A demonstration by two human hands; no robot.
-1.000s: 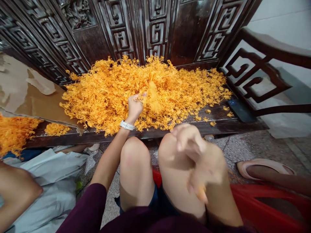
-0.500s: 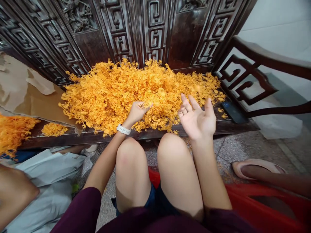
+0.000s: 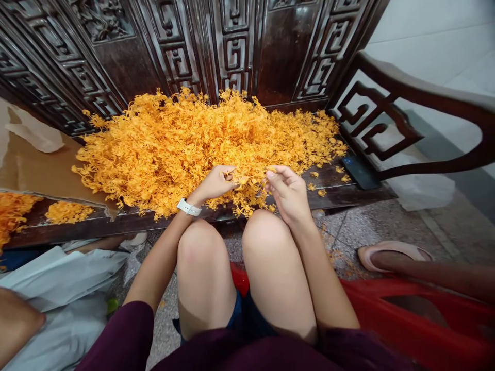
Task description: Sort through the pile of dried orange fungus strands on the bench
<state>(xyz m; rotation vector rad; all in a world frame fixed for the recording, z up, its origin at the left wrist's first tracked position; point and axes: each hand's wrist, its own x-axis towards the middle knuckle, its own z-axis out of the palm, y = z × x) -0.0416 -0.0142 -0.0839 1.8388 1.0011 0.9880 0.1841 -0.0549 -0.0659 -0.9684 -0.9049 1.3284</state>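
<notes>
A large heap of orange, flower-like sprigs point(image 3: 166, 147), apparently plastic, is spread over a dark wooden bench point(image 3: 332, 197). At the heap's front edge, my left hand point(image 3: 214, 184), with a white watch band at the wrist, is closed around an orange sprig point(image 3: 247, 178). My right hand point(image 3: 290, 198) pinches the sprig's right end between thumb and fingertips. Thin stems stretch between the two hands, just above my knees. Against the heap behind, the sprig's exact outline is hard to separate.
Cardboard point(image 3: 42, 165) leans at the left, beside more orange pieces point(image 3: 69, 211). A dark phone point(image 3: 359, 172) lies by the carved armrest point(image 3: 386, 118). Loose bits are scattered on the bench. A red plastic stool point(image 3: 406, 314) and other people's legs flank me.
My right hand has gone from open, palm up, to pinching the sprig's end, moving left towards my left hand. My left hand stays closed near the same spot. The view has shifted slightly.
</notes>
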